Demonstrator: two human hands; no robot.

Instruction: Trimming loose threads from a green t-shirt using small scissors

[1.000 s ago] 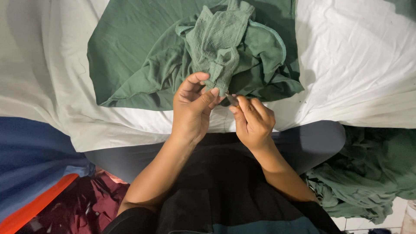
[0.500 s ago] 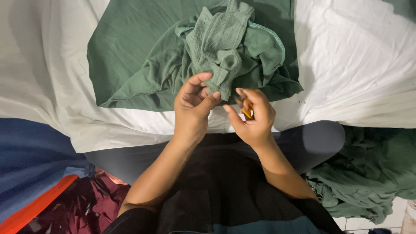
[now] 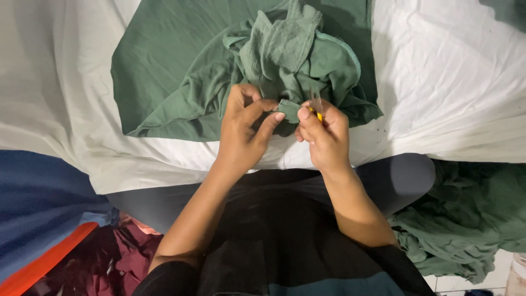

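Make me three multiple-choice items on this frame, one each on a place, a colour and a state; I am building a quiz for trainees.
1. Where does the green garment lie?
A on the white sheet
B on a chair
C in a basket

2. What colour is the small tool in the right hand?
A red
B yellow with clear parts
C blue

3. What is the left hand doing?
A lying flat
B hanging free
C pinching a fold of the cloth

Answers: 1 A, white sheet surrounds it; 2 B, yellow shows above the fingers; 3 C, thumb and fingers close on fabric.
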